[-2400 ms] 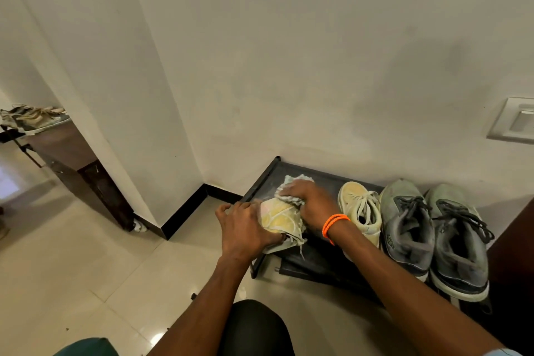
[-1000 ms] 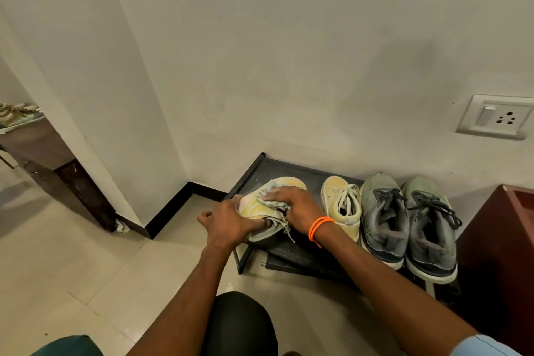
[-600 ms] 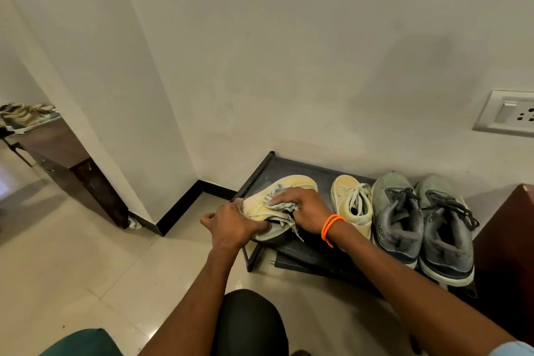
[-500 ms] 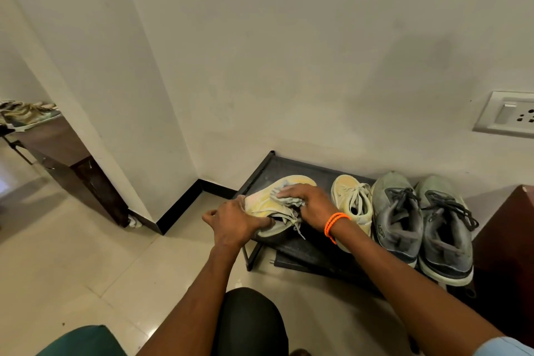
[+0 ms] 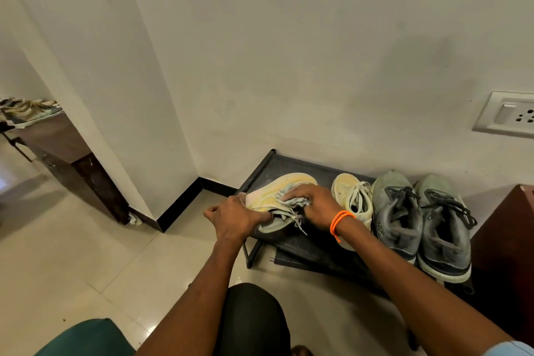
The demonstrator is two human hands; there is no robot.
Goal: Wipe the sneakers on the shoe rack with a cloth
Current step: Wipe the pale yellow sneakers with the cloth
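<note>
Head view: compared with half a second earlier, the right hand [image 5: 313, 204] sits slightly further toward the toe of the pale yellow fabric sneaker [image 5: 281, 196], with the crumpled pale grey-blue cloth [image 5: 286, 199] bunched under its curled fingers. The left hand [image 5: 237, 217] clasps the heel end as before, fingers wrapped round it, holding the shoe tilted on its side over the left end of the black metal shoe rack [image 5: 268, 166], centre of the frame. Judgement: the wipe is mid-stroke on the first shoe's side; three shoes remain.

Just right of the hands, the second pale yellow lace-up sneaker [image 5: 352, 196] stands upright on the rack, touching the right wrist with its orange cord bracelet [image 5: 339, 221]. Right again, a pair of grey sneakers with black laces [image 5: 422, 220] sits side by side. A dark red-brown cabinet [image 5: 505, 240] crowds the rack at the right edge; a white wall socket plate [image 5: 508, 114] is mounted above.

Obstructions: the loose lace ends hanging below the held shoe could snag the cloth; the neighbouring yellow shoe leaves the right hand little room.
</note>
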